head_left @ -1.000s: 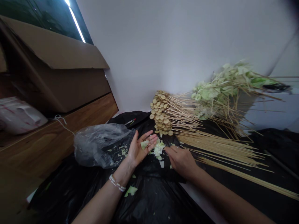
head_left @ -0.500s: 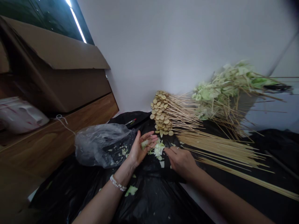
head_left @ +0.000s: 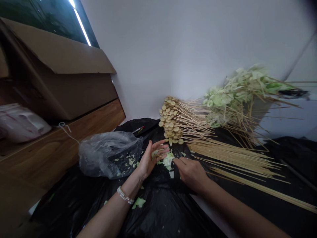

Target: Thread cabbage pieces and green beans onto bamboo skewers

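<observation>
My left hand is palm up with its fingers spread and slightly curled; a pale cabbage piece lies against the palm, partly behind the fingers. My right hand is closed on a thin skewer, whose tip side points toward the left palm. Between the hands lies a small heap of cabbage pieces on black plastic. Beyond the hands, skewers with round pale slices are stacked against the wall. Bare skewers lie to the right.
Skewered cabbage is piled at the back right. A clear plastic bag with scraps lies left of my left hand. A cardboard box and a white bag stand on a wooden surface at the left.
The fingers of my left hand have curled a little more over the cabbage piece, hiding more of it. My right hand has barely moved.
</observation>
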